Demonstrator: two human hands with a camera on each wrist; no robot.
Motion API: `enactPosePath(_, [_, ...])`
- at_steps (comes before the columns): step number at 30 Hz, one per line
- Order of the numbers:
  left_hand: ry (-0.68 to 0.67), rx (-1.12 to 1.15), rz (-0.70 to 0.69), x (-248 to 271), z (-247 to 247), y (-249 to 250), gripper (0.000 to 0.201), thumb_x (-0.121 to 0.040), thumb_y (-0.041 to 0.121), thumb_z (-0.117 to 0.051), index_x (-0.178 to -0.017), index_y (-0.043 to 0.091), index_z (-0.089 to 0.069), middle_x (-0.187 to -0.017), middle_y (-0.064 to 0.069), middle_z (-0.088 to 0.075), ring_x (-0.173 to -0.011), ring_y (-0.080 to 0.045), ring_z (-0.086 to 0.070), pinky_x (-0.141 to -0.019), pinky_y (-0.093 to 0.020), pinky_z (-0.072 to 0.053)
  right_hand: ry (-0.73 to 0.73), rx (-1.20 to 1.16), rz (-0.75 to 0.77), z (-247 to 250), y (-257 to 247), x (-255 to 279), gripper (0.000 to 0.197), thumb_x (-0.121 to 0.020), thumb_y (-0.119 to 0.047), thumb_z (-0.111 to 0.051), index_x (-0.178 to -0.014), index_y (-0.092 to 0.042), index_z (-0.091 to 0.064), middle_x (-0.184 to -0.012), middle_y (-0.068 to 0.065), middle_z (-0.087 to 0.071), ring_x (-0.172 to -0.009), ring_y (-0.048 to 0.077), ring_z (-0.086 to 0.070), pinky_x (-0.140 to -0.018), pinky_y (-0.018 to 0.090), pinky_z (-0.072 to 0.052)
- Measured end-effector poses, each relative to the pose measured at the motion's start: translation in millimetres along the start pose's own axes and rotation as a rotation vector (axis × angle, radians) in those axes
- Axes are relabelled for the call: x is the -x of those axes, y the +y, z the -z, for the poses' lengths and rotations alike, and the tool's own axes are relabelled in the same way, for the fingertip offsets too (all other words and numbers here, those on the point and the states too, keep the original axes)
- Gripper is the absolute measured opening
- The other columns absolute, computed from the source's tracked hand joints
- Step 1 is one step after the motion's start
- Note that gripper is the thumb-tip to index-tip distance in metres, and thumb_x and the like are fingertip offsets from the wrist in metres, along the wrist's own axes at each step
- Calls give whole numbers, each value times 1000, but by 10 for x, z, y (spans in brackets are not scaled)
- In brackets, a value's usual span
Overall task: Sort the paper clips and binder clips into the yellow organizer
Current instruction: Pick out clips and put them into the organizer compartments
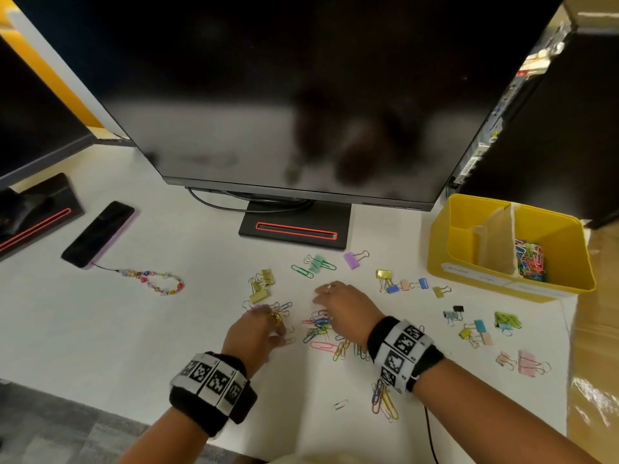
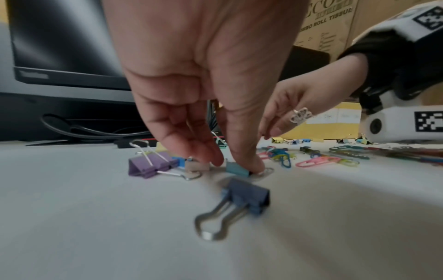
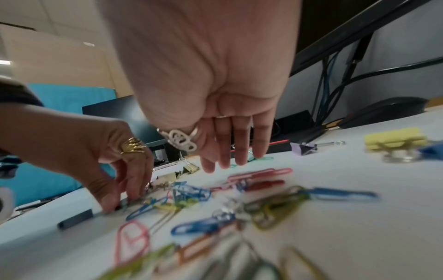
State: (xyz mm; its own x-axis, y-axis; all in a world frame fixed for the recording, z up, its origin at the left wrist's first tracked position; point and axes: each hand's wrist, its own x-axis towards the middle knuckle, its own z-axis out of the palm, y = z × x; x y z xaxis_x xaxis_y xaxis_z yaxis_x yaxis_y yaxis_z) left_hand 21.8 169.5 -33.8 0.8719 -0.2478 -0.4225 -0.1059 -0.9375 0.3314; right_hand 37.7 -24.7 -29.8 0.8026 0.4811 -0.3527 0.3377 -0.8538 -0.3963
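teal binder clip (image 2: pixel 237 169) pinched by left hand (image 1: pixel 255 333); right hand (image 1: pixel 345 308) spread wide, two hands.

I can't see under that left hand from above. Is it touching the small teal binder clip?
Touching. The left wrist view shows the left hand with its thumb tip pressed onto the teal binder clip on the table.
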Motion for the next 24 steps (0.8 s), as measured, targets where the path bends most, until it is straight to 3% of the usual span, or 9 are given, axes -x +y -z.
enactPosePath(5, [25,26,92,-21,60,-128,13,-81,20,-67,-92,14,-71,-117,-5,-60,-107,-20,-55,-88,-26,-44,13,-120,-40,56,-172,-401,67,-84,11,-39,-144,-14,-22,-157,9,-13,-143,26,-17,-112,41,-32])
enactPosePath(7, [26,30,124,-38,95,-186,12,-81,18,-68,-91,13,-72,-114,-6,-62,-104,-20,-57,-88,-26,-46,-10,-92,-65,22,-223,-498,70,-84,10,-40,-145,-16,-15,-157,12,-11,-143,29,-16,-110,43,-33])
enactPosePath(11, [15,11,168,-53,168,-295,11,-80,14,-69,-91,12,-72,-112,-4,-62,-101,-20,-60,-85,-26,-50,-21,-23,-12,-78,-323,-512,68,-85,5,-43,-145,-13,-15,-152,17,-20,-139,33,-20,-110,44,-32])
enactPosePath(15, [106,38,153,-42,204,-309,10,-81,10,-66,-88,13,-71,-104,-4,-64,-92,-20,-62,-71,-24,-45,-86,38,43,-219,-302,-387,68,-85,6,-44,-145,-16,-18,-156,17,-10,-144,32,-8,-115,44,-22])
enactPosePath(19, [159,64,116,-7,165,-259,21,-85,11,-62,-104,15,-69,-112,-4,-63,-98,-21,-62,-85,-29,-51,-100,165,48,-296,-216,-279,72,-86,0,-49,-146,-15,-11,-158,13,2,-145,29,0,-117,44,-16])
enactPosePath(24, [87,36,25,134,12,-84,26,-92,19,-54,-116,15,-64,-124,-3,-58,-111,-19,-59,-96,-26,-47,-26,105,-67,-284,32,-184,57,-97,-13,-34,-146,-16,-7,-158,8,5,-146,25,3,-119,42,-10])
